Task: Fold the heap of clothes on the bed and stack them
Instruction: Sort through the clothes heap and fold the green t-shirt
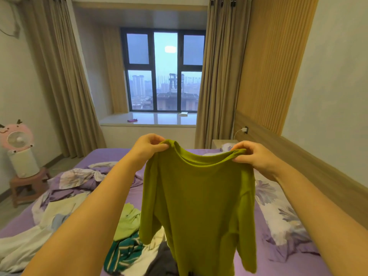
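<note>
Over rumpled purple bedding [111, 154], both hands pinch a limp olive knit shirt [201, 196]: left hand [148, 145], right hand [253, 156].

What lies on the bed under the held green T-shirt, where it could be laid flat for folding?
The unfolded clothes heap lies directly beneath the green T-shirt held by the left hand and right hand. Bare purple sheet shows just right.

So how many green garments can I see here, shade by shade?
Olive green: 1, the shirt held up by the left hand and right hand
Pale green: 1, the garment on the bed
Dark green striped: 1, the striped garment in the heap
Total: 3
</note>
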The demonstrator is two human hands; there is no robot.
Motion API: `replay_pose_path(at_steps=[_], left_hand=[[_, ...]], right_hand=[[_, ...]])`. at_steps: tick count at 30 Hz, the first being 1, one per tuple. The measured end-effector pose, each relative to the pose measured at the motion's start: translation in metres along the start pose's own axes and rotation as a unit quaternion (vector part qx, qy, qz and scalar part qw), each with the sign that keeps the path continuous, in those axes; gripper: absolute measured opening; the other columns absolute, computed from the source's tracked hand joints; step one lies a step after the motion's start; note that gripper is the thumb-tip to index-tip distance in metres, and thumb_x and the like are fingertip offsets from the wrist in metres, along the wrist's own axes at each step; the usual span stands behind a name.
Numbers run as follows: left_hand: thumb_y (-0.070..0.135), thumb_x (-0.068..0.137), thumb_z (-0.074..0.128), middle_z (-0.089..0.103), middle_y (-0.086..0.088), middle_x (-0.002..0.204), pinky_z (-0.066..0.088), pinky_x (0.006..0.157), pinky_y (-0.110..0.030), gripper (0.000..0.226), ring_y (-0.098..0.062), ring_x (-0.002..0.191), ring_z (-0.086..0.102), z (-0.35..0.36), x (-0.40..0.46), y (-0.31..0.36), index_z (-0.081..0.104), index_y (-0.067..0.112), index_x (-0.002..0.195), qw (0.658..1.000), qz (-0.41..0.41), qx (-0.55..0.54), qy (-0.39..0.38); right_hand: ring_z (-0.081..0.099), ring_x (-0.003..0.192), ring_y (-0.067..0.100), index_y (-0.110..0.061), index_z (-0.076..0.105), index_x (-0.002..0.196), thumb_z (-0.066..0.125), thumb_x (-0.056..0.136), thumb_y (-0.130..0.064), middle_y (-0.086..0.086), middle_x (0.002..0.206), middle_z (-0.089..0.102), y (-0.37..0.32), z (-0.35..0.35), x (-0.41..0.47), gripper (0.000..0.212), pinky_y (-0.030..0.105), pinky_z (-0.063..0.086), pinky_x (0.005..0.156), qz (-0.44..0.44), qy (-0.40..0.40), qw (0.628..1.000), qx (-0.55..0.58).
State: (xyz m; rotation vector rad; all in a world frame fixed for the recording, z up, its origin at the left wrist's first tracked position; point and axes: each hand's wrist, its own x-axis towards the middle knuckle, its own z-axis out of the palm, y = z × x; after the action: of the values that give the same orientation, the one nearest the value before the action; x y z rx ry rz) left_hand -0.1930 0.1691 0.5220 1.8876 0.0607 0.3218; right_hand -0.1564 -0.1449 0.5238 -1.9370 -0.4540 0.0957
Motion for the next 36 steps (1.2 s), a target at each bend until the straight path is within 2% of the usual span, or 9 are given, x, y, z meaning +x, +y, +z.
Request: replay_pose_path(at_steps=[7, 17, 20, 21, 22, 23, 24, 29, 36], left_hand=[[0.004, 0.091, 0.061, 0.069, -0.010, 0.098, 0.053, 0.082, -0.029, 0.015, -0.019, 0.088, 0.066, 0.006, 0.003, 0.009, 0.066, 0.010, 0.103, 0.996, 0.019, 0.005, -0.081], [0.017, 0.090, 0.064, 0.068, -0.008, 0.089, 0.052, 0.072, -0.027, 0.004, -0.020, 0.082, 0.063, 0.007, 0.006, 0.013, 0.066, 0.013, 0.089, 0.998, 0.035, 0.042, -0.036], [0.026, 0.088, 0.067, 0.061, -0.011, 0.092, 0.044, 0.076, -0.032, 0.007, -0.019, 0.086, 0.056, 0.015, 0.007, 0.019, 0.069, 0.021, 0.092, 0.976, 0.109, 0.188, -0.019], [0.025, 0.089, 0.066, 0.060, -0.011, 0.088, 0.042, 0.075, -0.033, 0.008, -0.004, 0.074, 0.034, 0.020, 0.006, 0.024, 0.069, 0.020, 0.094, 0.973, 0.125, 0.195, -0.018], [0.023, 0.090, 0.064, 0.060, -0.008, 0.081, 0.043, 0.073, -0.032, 0.008, -0.011, 0.106, 0.052, 0.025, 0.003, 0.030, 0.069, 0.018, 0.095, 0.978, 0.123, 0.167, -0.031], [0.019, 0.092, 0.062, 0.061, -0.006, 0.074, 0.046, 0.069, -0.030, 0.007, -0.006, 0.070, 0.060, 0.031, -0.002, 0.036, 0.068, 0.016, 0.094, 0.986, 0.110, 0.111, -0.057], [0.016, 0.093, 0.060, 0.061, -0.006, 0.072, 0.049, 0.066, -0.028, 0.008, -0.010, 0.067, 0.060, 0.039, -0.005, 0.042, 0.068, 0.015, 0.092, 0.991, 0.097, 0.052, -0.082], [0.019, 0.097, 0.051, 0.071, -0.007, 0.094, 0.056, 0.077, -0.030, 0.018, -0.021, 0.090, 0.068, 0.064, -0.019, 0.060, 0.069, 0.017, 0.101, 0.977, 0.064, -0.129, -0.157], [-0.001, 0.086, 0.065, 0.066, -0.008, 0.113, 0.054, 0.090, -0.034, 0.040, -0.021, 0.104, 0.065, 0.078, -0.021, 0.054, 0.058, 0.016, 0.121, 0.969, 0.127, -0.082, -0.195]], right_hand=[[0.055, 0.085, 0.014, -0.016, 0.057, 0.116, 0.060, 0.085, 0.005, 0.010, 0.097, 0.056, -0.011, -0.009, 0.006, 0.038, 0.018, 0.050, 0.069, 0.008, -0.053, 0.997, -0.061], [0.060, 0.087, 0.010, -0.010, 0.064, 0.103, 0.067, 0.087, -0.016, -0.006, 0.095, 0.061, -0.015, -0.012, 0.007, 0.018, 0.018, 0.047, 0.067, 0.012, -0.037, 0.997, -0.069], [0.063, 0.082, 0.012, -0.012, 0.068, 0.096, 0.064, 0.089, -0.018, 0.000, 0.088, 0.067, -0.025, -0.001, 0.007, 0.010, 0.020, 0.051, 0.064, -0.028, -0.041, 0.997, -0.052], [0.063, 0.080, 0.011, -0.013, 0.069, 0.092, 0.065, 0.088, -0.016, 0.001, 0.085, 0.067, -0.030, 0.005, 0.007, 0.007, 0.018, 0.049, 0.062, -0.050, -0.043, 0.996, -0.052], [0.062, 0.077, 0.012, -0.013, 0.069, 0.090, 0.066, 0.087, -0.015, 0.003, 0.083, 0.066, -0.035, 0.011, 0.007, 0.004, 0.015, 0.047, 0.060, -0.071, -0.044, 0.995, -0.048], [0.061, 0.076, 0.014, -0.013, 0.069, 0.088, 0.068, 0.086, -0.014, 0.007, 0.085, 0.065, -0.041, 0.018, 0.008, 0.003, 0.014, 0.046, 0.058, -0.086, -0.041, 0.995, -0.037], [0.060, 0.078, 0.015, -0.012, 0.068, 0.086, 0.069, 0.085, -0.014, 0.008, 0.091, 0.062, -0.047, 0.024, 0.009, 0.003, 0.015, 0.047, 0.059, -0.097, -0.034, 0.994, -0.021], [0.045, 0.123, 0.018, -0.008, 0.066, 0.088, 0.069, 0.084, -0.025, 0.004, 0.130, 0.051, -0.065, 0.042, 0.018, 0.017, 0.031, 0.040, 0.093, -0.161, 0.070, 0.976, -0.127], [0.057, 0.084, 0.018, -0.014, 0.054, 0.095, 0.056, 0.091, -0.042, 0.001, 0.086, 0.057, -0.063, 0.045, 0.021, 0.028, 0.025, 0.052, 0.069, -0.091, 0.013, 0.995, 0.029]])
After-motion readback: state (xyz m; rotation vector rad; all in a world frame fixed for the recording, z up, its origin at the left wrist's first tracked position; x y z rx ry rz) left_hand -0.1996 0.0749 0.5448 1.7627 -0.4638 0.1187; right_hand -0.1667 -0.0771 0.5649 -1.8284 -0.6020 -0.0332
